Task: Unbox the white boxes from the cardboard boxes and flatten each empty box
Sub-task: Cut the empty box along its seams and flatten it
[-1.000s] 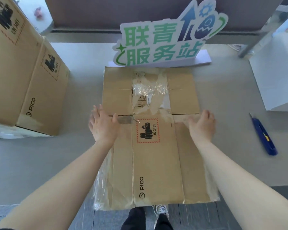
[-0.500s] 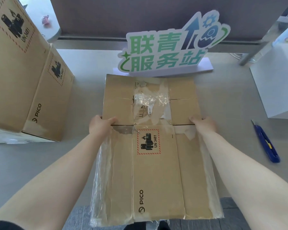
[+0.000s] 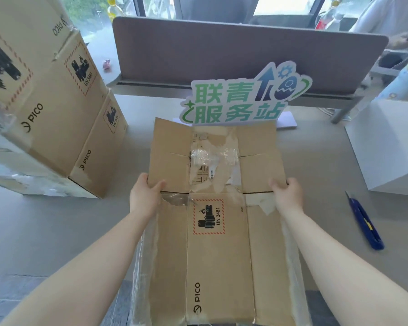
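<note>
Left hand (image 3: 143,196) and right hand (image 3: 286,196) curled over opposite side edges of the flattened cardboard box (image 3: 218,255), thumbs on top, pinching it at the fold below the end flaps. Between the hands, torn clear tape; just nearer, a red-hatched battery label reading "UN 3481", then "PICO" printed lower down. Beyond the fingertips, a green sign (image 3: 240,102) in Chinese characters. Left of the left hand, stacked cardboard boxes (image 3: 64,109), closed, bearing the same marks. Right of the right hand, a blue utility knife (image 3: 364,220) and a white box (image 3: 386,142).
</note>
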The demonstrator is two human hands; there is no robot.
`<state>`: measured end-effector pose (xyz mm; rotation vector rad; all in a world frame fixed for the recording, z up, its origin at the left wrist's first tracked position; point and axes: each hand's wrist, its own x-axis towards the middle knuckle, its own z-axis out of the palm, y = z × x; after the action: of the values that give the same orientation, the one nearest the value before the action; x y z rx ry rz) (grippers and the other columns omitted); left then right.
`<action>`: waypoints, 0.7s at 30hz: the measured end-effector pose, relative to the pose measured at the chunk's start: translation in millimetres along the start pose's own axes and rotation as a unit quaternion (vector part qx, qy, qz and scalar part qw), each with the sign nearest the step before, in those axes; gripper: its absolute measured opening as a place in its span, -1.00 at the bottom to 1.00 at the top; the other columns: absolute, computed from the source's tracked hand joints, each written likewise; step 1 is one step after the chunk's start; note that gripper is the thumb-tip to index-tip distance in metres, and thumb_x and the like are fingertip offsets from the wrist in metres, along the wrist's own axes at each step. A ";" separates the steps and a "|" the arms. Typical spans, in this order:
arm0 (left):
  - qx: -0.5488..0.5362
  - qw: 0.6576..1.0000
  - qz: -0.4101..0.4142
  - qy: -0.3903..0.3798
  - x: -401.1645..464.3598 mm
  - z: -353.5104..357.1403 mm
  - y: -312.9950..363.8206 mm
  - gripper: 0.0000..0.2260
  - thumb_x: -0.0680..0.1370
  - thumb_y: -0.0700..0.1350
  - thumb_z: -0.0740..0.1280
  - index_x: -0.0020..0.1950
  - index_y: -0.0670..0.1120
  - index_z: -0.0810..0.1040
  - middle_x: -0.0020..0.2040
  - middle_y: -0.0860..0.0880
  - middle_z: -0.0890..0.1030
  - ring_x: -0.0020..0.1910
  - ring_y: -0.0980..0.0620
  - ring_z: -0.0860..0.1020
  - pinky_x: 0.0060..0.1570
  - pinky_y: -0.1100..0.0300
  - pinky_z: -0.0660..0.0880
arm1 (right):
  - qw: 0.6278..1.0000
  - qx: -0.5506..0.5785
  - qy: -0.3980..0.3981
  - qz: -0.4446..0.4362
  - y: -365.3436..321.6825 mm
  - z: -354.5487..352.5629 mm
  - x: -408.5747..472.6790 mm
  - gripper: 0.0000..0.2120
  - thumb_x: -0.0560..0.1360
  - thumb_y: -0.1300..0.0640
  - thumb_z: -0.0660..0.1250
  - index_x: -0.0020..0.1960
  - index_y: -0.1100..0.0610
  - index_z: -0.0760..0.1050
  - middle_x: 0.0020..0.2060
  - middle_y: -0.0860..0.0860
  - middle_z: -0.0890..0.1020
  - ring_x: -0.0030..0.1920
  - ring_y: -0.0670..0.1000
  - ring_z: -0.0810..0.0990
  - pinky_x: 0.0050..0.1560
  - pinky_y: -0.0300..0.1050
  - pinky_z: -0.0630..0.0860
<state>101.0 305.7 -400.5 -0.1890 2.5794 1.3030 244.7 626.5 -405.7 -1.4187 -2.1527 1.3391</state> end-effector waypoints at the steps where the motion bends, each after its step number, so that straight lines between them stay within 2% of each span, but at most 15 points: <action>1: -0.009 1.000 0.007 0.011 -8.9 -4.1 3.6 -0.82 0.53 0.01 0.39 -0.03 -0.05 0.46 -0.16 0.07 0.60 -0.18 0.08 0.56 -0.32 0.17 0.39 | 1.000 0.014 -0.002 -0.010 -2.8 -4.8 -3.3 -0.73 0.51 0.00 0.41 -0.04 0.19 0.45 -0.23 -0.02 0.55 -0.18 0.09 0.52 -0.30 -0.13 0.36; 3: -0.026 0.999 0.017 0.039 -31.1 -12.3 10.4 -0.84 0.54 0.01 0.39 -0.01 -0.02 0.46 -0.15 0.12 0.59 -0.17 0.12 0.56 -0.30 0.19 0.39 | 0.999 0.035 -0.014 -0.030 -8.3 -15.4 -9.9 -0.72 0.50 -0.02 0.42 -0.05 0.18 0.45 -0.21 0.00 0.56 -0.19 0.08 0.52 -0.24 -0.07 0.40; 7: -0.045 0.991 0.026 0.121 -89.3 -27.2 9.5 -0.80 0.55 0.05 0.39 0.01 -0.04 0.46 -0.13 0.12 0.59 -0.14 0.08 0.55 -0.17 0.09 0.44 | 0.993 0.050 -0.045 -0.093 -22.7 -38.5 -24.6 -0.71 0.49 -0.03 0.42 -0.03 0.17 0.45 -0.20 -0.02 0.57 -0.15 0.09 0.55 -0.08 0.04 0.47; 10: -0.068 0.978 0.018 0.197 -141.4 -43.1 -0.5 -0.76 0.56 0.05 0.38 0.06 -0.08 0.47 -0.08 0.05 0.60 -0.10 -0.01 0.54 -0.11 0.08 0.46 | 0.983 0.056 -0.089 -0.153 -40.5 -52.4 -46.2 -0.73 0.52 0.01 0.39 -0.01 0.20 0.44 -0.24 -0.06 0.52 -0.14 0.09 0.51 -0.12 -0.04 0.38; 13: -0.074 0.963 -0.003 0.258 -194.6 -70.2 -15.3 -0.79 0.58 0.03 0.37 0.04 -0.09 0.46 -0.12 0.08 0.56 -0.12 -0.01 0.54 -0.24 0.19 0.39 | 0.967 0.052 -0.141 -0.208 -64.2 -58.8 -78.4 -0.79 0.54 0.06 0.36 0.00 0.19 0.44 -0.21 -0.03 0.55 -0.13 0.08 0.51 -0.13 -0.07 0.34; 14: -0.082 0.957 -0.011 0.278 -211.1 -81.3 -21.9 -0.77 0.57 0.04 0.37 0.07 -0.09 0.47 -0.10 0.06 0.58 -0.09 -0.02 0.55 -0.20 0.16 0.43 | 0.960 0.047 -0.160 -0.226 -73.8 -58.2 -91.1 -0.82 0.54 0.07 0.34 0.00 0.18 0.44 -0.21 -0.03 0.55 -0.13 0.08 0.51 -0.13 -0.07 0.34; 16: -0.103 0.943 -0.031 0.314 -242.9 -107.0 -40.7 -0.70 0.57 0.05 0.38 0.17 -0.11 0.49 0.03 -0.02 0.62 0.02 -0.06 0.58 0.01 0.02 0.52 | 0.943 0.040 -0.197 -0.266 -91.2 -52.4 -120.5 -0.88 0.55 0.12 0.30 -0.01 0.18 0.44 -0.23 -0.05 0.53 -0.15 0.07 0.49 -0.19 -0.06 0.31; 18: -0.118 0.926 -0.056 0.354 -276.1 -132.5 -59.7 -0.69 0.58 0.02 0.37 0.22 -0.13 0.49 0.12 -0.06 0.63 0.08 -0.09 0.59 0.09 -0.01 0.51 | 0.922 0.037 -0.233 -0.306 -104.9 -42.3 -154.0 -0.92 0.55 0.16 0.27 -0.02 0.18 0.43 -0.26 -0.06 0.52 -0.17 0.05 0.47 -0.24 -0.11 0.34; 19: -0.119 0.916 -0.069 0.377 -292.7 -145.0 -70.5 -0.69 0.58 0.02 0.37 0.23 -0.13 0.49 0.13 -0.07 0.62 0.08 -0.10 0.59 0.05 0.01 0.50 | 0.911 0.036 -0.251 -0.324 -110.3 -35.2 -172.2 -0.94 0.56 0.17 0.27 -0.03 0.17 0.43 -0.27 -0.08 0.51 -0.17 0.05 0.46 -0.25 -0.16 0.35; 21: -0.127 0.895 -0.092 0.417 -327.2 -169.3 -91.2 -0.69 0.57 0.02 0.38 0.21 -0.14 0.49 0.10 -0.06 0.62 0.02 -0.08 0.57 -0.04 0.08 0.44 | 0.890 0.028 -0.288 -0.351 -118.2 -16.6 -210.7 -0.93 0.56 0.17 0.27 0.00 0.17 0.44 -0.27 -0.09 0.52 -0.16 0.06 0.48 -0.24 -0.09 0.34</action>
<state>409.2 117.0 -284.6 -1.2593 2.8799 1.7505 289.1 449.6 -246.5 -0.1152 -2.5517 1.5859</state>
